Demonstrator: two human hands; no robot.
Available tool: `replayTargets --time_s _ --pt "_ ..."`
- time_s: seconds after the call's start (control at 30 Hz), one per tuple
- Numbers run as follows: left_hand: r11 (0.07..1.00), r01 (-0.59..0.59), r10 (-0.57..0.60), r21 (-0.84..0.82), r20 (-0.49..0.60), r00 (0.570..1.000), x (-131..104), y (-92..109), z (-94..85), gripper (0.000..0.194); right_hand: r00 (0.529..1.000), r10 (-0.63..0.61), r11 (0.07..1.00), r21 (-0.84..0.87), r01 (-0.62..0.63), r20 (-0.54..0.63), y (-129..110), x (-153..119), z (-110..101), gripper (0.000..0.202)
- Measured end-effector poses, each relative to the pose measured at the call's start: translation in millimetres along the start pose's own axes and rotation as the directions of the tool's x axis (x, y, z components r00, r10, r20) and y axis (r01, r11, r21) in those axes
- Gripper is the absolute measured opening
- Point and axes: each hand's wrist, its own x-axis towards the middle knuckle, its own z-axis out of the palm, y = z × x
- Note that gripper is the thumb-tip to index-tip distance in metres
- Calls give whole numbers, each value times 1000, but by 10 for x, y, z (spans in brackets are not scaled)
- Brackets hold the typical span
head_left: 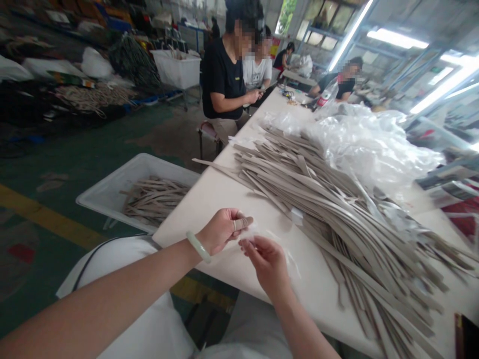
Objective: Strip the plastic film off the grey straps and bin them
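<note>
My left hand, a pale green bangle on its wrist and tape or a band round a finger, is closed over the near edge of the table. Close beside it my right hand pinches with thumb and fingertips. A thin piece of clear plastic film shows between and behind the two hands; its edges are blurred, and both hands seem to grip it. To the right of my hands lies a big heap of flat grey-beige straps, with a small white label at its near side.
Crumpled clear plastic bags lie behind the straps on the white table. At the left, below table height, a white bin holds more straps. Co-workers sit along the table's far end. A dark object is at the lower right.
</note>
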Motion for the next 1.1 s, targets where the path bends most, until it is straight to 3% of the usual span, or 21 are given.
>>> replayTargets --time_s 0.1,0.13,0.17,0.23,0.3,0.37,0.5,0.57,0.63,0.7,0.73,0.8,0.83,0.93,1.1 --pt "936 -77 156 344 -205 966 0 10 -92 42 992 116 986 113 -120 44 40 55 -89 27" --pt "862 -121 272 492 -247 930 -13 33 -122 42 985 152 981 108 -161 85 40 61 -143 27" --pt "765 -177 385 619 -220 896 -37 65 -144 44 971 190 978 65 -201 148 35 64 -199 26" --pt "594 -337 453 730 43 891 -112 135 -150 45 916 269 963 -109 -247 299 2 64 -297 24" --pt "556 -488 293 672 391 872 -208 181 -110 35 846 329 929 -303 -211 419 -60 60 -360 24" --pt "579 -502 104 643 552 827 -291 179 -54 25 811 362 888 -435 -150 460 -148 54 -390 22" --pt "685 -251 -130 684 454 882 -354 100 -24 19 846 375 814 -572 -105 379 -320 30 -406 17" --pt "757 -127 -203 641 415 887 -349 87 -64 16 849 339 847 -525 -87 405 -361 31 -418 15" --pt "784 -84 -219 615 400 890 -334 100 -123 15 827 295 900 -429 -73 479 -353 86 -442 17" --pt "787 -101 -166 608 367 915 -313 127 -187 17 835 251 902 -431 -19 489 -290 241 -482 20" --pt "785 -120 -119 608 337 934 -300 140 -216 19 878 213 865 -501 35 428 -238 362 -507 20" --pt "779 -166 2 604 262 965 -268 162 -270 22 975 66 690 -716 108 212 -96 677 -561 19" --pt "781 -182 54 598 227 973 -252 170 -293 24 996 -18 605 -792 85 93 -12 853 -588 21" --pt "813 -183 115 552 157 981 -227 182 -352 27 992 -123 501 -865 37 -29 240 1325 -659 33" --pt "866 -177 115 467 158 981 -257 195 -400 33 989 -149 438 -896 78 13 451 1627 -766 24"
